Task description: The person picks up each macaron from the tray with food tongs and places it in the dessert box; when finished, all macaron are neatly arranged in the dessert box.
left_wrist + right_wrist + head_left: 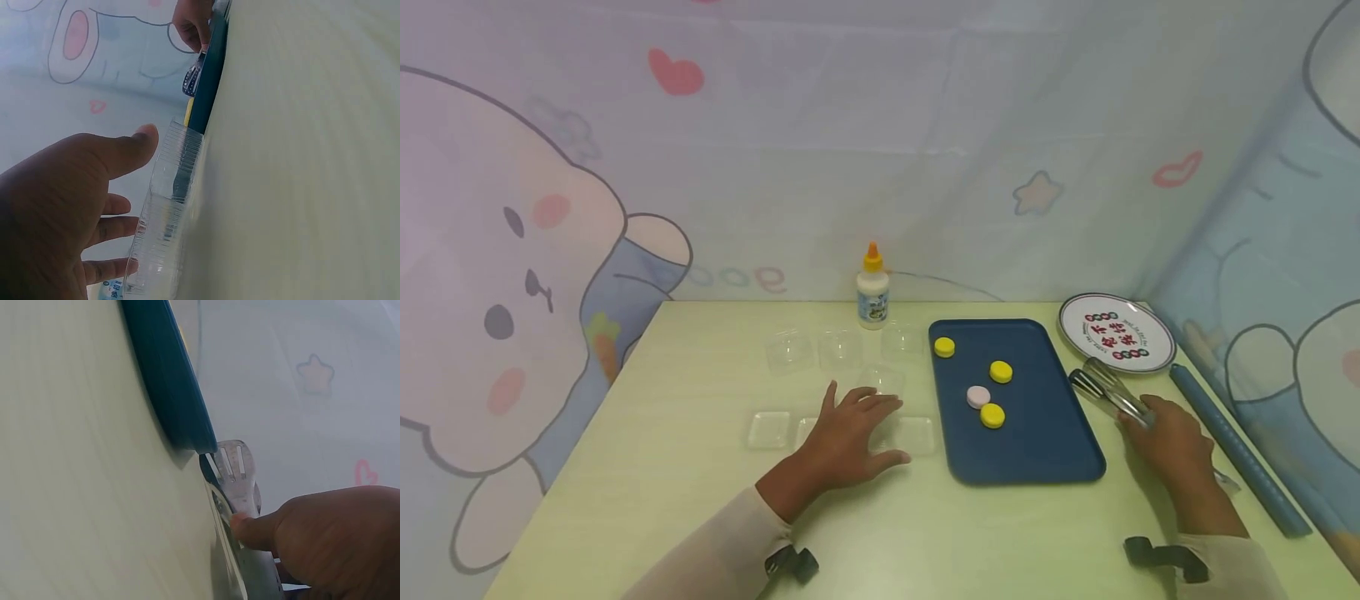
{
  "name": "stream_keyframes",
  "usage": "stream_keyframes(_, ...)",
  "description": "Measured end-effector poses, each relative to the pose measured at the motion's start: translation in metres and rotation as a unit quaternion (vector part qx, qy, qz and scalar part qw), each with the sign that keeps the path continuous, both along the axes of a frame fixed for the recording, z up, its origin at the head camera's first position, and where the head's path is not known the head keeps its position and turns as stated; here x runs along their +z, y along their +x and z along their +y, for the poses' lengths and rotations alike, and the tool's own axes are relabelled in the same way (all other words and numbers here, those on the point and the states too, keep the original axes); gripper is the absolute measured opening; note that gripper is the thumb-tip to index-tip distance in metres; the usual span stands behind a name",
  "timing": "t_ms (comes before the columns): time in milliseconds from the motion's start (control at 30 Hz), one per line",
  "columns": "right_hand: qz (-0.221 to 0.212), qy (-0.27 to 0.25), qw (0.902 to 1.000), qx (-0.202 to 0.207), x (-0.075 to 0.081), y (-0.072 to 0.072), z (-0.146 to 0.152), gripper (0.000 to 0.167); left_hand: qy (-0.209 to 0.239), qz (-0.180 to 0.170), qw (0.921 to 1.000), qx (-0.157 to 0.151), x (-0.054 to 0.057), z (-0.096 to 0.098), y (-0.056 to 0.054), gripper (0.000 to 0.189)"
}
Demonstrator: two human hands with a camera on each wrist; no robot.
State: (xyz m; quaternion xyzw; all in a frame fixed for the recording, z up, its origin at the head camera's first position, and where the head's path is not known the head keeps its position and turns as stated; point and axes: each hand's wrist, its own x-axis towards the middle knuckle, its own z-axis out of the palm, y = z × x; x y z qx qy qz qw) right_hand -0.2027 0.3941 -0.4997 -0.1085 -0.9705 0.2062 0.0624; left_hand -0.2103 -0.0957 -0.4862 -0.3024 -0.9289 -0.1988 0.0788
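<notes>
My left hand [842,439] is spread over clear plastic boxes, fingers apart, with nothing held. In the left wrist view, the fingertips are beside or against a clear plastic box [164,212]; contact is hard to tell. My right hand [1172,437] grips metal serving tongs [1123,400] lying right of the blue tray [1030,462], and its thumb presses on them in the right wrist view. Their slotted end [234,462] is near the tray's edge. On the tray are three yellow macaron-like rounds, one of them a yellow round [1001,372], and a pink round [978,397].
Several clear boxes [790,352] and flat clear pieces [769,430] stand in rows on the table. Behind them is a glue-type bottle [873,300] with an orange tip. A printed plate [1117,332] lies at the back right, beside a long blue roll [1240,450]. Printed curtains surround the table.
</notes>
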Motion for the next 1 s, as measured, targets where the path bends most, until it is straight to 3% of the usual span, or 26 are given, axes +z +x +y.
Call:
stream_keyframes(367, 0.005, -0.004, 1.0, 0.006, 0.0, 0.001, 0.001, 0.051, 0.007, -0.006, 0.9999, 0.005, 0.0, 0.0, 0.0, 0.064)
stream_keyframes(600, 0.056, 0.008, 0.9983, 0.01, -0.003, 0.001, -0.002, 0.04, 0.012, -0.017, 0.9998, 0.006, -0.001, 0.001, 0.0, 0.061)
stream_keyframes(800, 0.128, 0.024, 0.9913, 0.022, 0.002, 0.006, -0.013, 0.043, 0.004, -0.01, 0.9999, 0.007, -0.001, 0.002, 0.001, 0.062)
stream_keyframes(1000, 0.163, 0.041, 0.9845, 0.049, 0.009, 0.011, -0.03, 0.046, 0.005, -0.013, 0.9999, 0.01, -0.002, 0.001, 0.0, 0.061)
